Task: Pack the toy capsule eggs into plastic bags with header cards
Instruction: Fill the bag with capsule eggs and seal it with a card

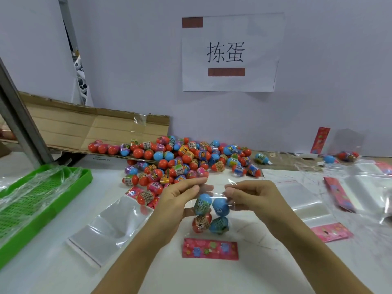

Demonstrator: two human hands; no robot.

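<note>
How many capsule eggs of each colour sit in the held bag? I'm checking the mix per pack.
Blue plastic capsule eggs: 3
Red plastic capsule eggs: 1
Total: 4, in the clear plastic bag held by left hand and right hand.

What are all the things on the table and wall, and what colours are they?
bag of eggs: one, clear, four eggs inside, held up between both hands.
header card: one, pink, flat on the table below the bag.
egg pile: many, red, blue and mixed, at the back of the table.
empty bags: several, clear, flat at left and right.
other cards: a few, pink and red, at right.
tray: one, green, far left, plastic film on it.
cardboard box: one, brown, flattened behind the pile.
paper sign: one, white, on the wall.
left hand: pinches the bag's top.
right hand: pinches the bag's top.
</note>
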